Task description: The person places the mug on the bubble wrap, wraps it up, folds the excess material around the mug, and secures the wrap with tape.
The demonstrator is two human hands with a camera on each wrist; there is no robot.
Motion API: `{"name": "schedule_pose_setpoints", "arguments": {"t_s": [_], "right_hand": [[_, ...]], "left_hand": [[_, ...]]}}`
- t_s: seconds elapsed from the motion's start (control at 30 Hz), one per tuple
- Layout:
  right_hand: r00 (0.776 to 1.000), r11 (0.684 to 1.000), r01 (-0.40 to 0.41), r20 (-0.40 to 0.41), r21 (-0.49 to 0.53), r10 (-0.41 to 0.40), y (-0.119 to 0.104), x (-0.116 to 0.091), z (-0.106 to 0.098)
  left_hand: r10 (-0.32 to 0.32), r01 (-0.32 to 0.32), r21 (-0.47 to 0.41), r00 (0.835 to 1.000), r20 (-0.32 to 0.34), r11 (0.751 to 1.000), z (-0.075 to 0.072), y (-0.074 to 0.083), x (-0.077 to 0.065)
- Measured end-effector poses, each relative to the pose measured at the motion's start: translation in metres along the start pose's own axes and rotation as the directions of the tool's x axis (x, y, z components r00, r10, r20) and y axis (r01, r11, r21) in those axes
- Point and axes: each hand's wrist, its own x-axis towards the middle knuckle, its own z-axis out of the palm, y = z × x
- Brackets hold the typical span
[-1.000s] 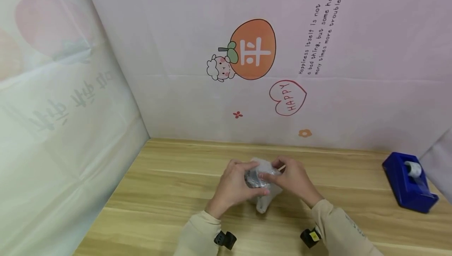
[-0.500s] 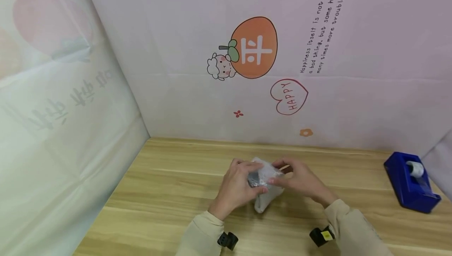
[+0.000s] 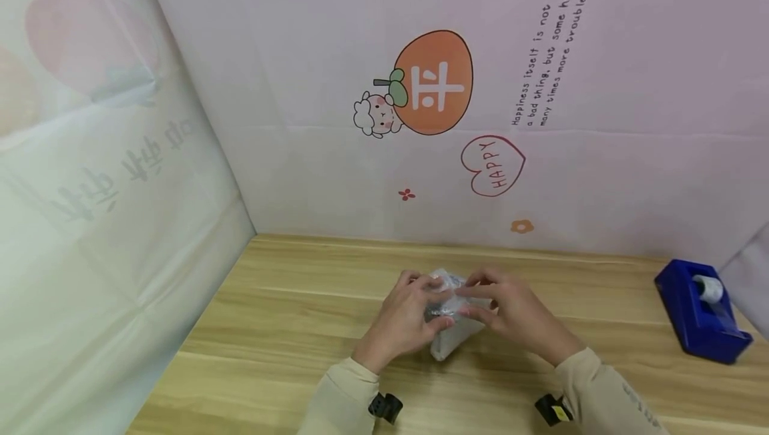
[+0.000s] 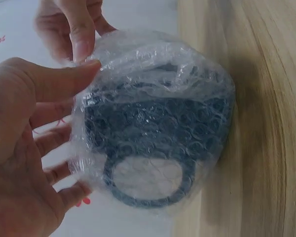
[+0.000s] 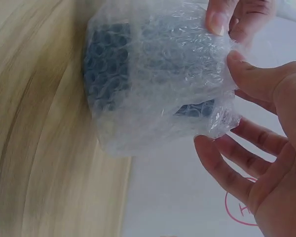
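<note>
A dark blue mug point(image 4: 158, 121) stands on the table inside clear bubble wrap point(image 3: 455, 336). Through the wrap, its handle point(image 4: 188, 180) shows as a dark loop in the left wrist view. My left hand point(image 3: 401, 318) holds the wrapped mug near its top, thumb on the near side and fingers on the far side. From the other side, my right hand point(image 3: 523, 315) pinches the wrap at the top between thumb and fingers. In both wrist views the two hands' fingertips meet closely at the gathered upper edge. Folded layers of wrap hide the mug's rim.
A blue tape dispenser point(image 3: 699, 321) with a white-cored roll point(image 3: 709, 289) stands at the right of the wooden table point(image 3: 288, 315). A printed cloth point(image 3: 324, 181) hangs behind the table, and another pale cloth point(image 3: 150, 241) hangs at its left.
My right hand has shifted to the right, and its fingers now lie over the top of the wrap. The wrap's upper folds have changed shape. My left hand stays at the mug's side.
</note>
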Motion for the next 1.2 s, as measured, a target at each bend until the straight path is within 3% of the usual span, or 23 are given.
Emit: {"name": "schedule_pose_setpoints", "arguments": {"t_s": [0.17, 0.33, 0.5, 0.73, 0.8, 0.93, 1.03, 1.1, 1.2], "right_hand": [[0.997, 0.993, 0.05, -0.055, -0.106, -0.056, 0.0, -0.001, 0.004], [0.994, 0.993, 0.021, -0.1, -0.119, -0.033, -0.003, -0.002, 0.009], [0.991, 0.988, 0.008, -0.133, -0.156, -0.029, -0.006, -0.002, 0.013], [0.978, 0.971, 0.091, -0.162, -0.221, -0.129, -0.008, -0.006, 0.011], [0.98, 0.973, 0.091, -0.156, -0.213, -0.126, -0.008, -0.01, 0.007], [0.986, 0.985, -0.004, -0.163, -0.174, -0.024, 0.0, -0.026, -0.012], [0.974, 0.975, -0.17, -0.175, -0.146, 0.144, 0.017, -0.045, -0.035], [0.946, 0.944, -0.295, -0.185, -0.147, 0.266, 0.033, -0.06, -0.052], [0.874, 0.863, -0.473, -0.219, -0.178, 0.434, 0.063, -0.088, -0.079]], "left_hand": [[0.0, 0.001, -0.068, 1.0, 0.012, 0.998, 0.001, -0.005, -0.001], [-0.028, 0.026, -0.106, 1.0, -0.013, 0.994, 0.001, -0.006, -0.003], [-0.062, 0.061, -0.091, 0.998, -0.006, 0.994, 0.002, -0.007, -0.005], [-0.068, 0.069, -0.053, 0.997, 0.025, 0.996, 0.004, -0.008, -0.003], [-0.061, 0.062, -0.043, 0.998, 0.026, 0.997, 0.004, -0.008, -0.003], [-0.058, 0.059, -0.028, 0.998, 0.031, 0.998, 0.004, -0.009, -0.002], [-0.06, 0.06, -0.022, 0.998, 0.025, 0.998, 0.005, -0.009, -0.001], [-0.062, 0.062, -0.021, 0.998, 0.02, 0.998, 0.005, -0.009, -0.001], [-0.06, 0.06, -0.016, 0.998, 0.013, 0.998, 0.007, -0.01, 0.0]]}}
